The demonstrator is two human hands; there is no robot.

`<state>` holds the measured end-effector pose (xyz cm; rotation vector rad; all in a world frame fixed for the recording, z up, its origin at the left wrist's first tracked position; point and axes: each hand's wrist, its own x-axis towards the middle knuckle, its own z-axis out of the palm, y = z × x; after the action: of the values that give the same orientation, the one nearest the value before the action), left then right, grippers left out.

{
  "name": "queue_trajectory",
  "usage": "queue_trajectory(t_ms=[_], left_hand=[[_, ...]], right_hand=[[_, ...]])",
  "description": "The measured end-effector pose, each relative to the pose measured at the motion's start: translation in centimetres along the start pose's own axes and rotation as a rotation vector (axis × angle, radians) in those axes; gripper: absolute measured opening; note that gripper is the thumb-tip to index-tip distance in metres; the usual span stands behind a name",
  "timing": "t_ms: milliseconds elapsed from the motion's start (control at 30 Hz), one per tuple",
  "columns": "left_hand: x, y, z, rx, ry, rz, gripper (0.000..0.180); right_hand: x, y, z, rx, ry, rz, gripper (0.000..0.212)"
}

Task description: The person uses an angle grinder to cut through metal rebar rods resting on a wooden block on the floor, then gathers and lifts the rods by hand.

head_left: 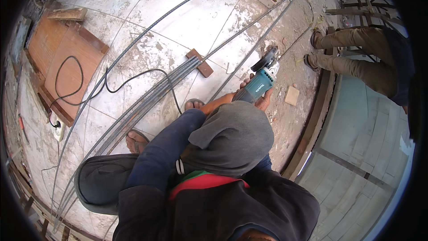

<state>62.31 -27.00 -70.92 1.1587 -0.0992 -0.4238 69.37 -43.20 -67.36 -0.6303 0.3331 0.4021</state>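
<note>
A teal and black angle grinder [255,86] is held beyond my bent knee, its dark round disc [264,60] turned away from me, near the floor. I cannot tell whether the disc spins. My left hand [244,83] reaches in from the left, its fingers closed on the side of the grinder body. From the other side my right hand [265,101] wraps around the grinder; my knee hides part of it. Left of the tool, a bundle of thin steel bars [178,72] rests on a brown wooden block [203,63].
A black cable [133,76] loops over the bars toward a white socket [58,127]. Brown wooden boards [71,58] lie at the left. Another person's legs [352,40] stand at the right, above a ledge [307,138]. A small tan tile piece [292,95] lies near the grinder.
</note>
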Motion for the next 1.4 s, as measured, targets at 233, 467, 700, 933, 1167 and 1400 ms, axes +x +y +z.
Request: queue_trajectory(t_ms=[233,467,700,933,1167,1400], left_hand=[[0.8,-1.4,0.8,-0.081,-0.119,-0.043,0.057],[3.3,-3.4,2.5,-0.057,-0.103,-0.068,0.051],[5.8,-5.0,4.1,0.277,0.151,-0.118,0.046],[3.4,-1.9,4.0,0.582,0.375,-0.041,0.04],[-6.0,-3.2,-1.5,1.088,0.257,-0.057,0.036],[-14.1,0.0,-4.6,1.239,0.624,-0.592,0.055]], right_hand=[[-0.7,-0.3,-0.4,-0.151,0.182,-0.097,0.088],[-0.5,-1.9,-2.1,-0.199,0.121,-0.042,0.095],[2.6,-2.4,-2.6,-0.72,0.49,-0.107,0.081],[3.3,-0.9,3.5,-1.105,0.431,-0.138,0.052],[6.3,-2.6,5.4,-1.342,0.038,-0.025,0.076],[8.8,-3.5,7.4,-1.716,-0.204,0.125,0.073]])
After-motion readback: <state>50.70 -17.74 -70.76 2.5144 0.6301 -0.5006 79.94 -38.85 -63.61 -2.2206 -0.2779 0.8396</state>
